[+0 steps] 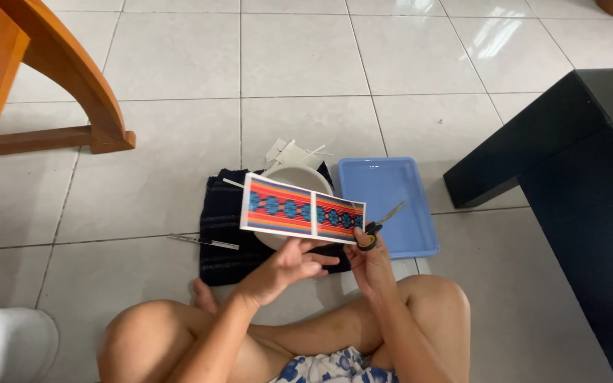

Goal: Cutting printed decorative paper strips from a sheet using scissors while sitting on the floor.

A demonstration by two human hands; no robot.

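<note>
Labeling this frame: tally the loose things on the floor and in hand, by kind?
Patterned paper strip: 1
Scissors: 1
White bowl: 1
Blue tray: 1
Dark cloth: 1
Pen-like tool: 1
White paper scraps pile: 1
Total: 7

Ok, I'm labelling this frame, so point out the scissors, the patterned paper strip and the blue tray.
scissors (377, 227), head view, pivot area just above the handles
patterned paper strip (299, 209), head view, middle of the printed face
blue tray (423, 250), head view, near right rim

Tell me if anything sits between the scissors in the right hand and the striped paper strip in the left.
Nothing visible does. The right hand holds the dark-handled scissors at the right end of the orange, red and blue patterned paper strip, which the left hand holds from below.
</note>
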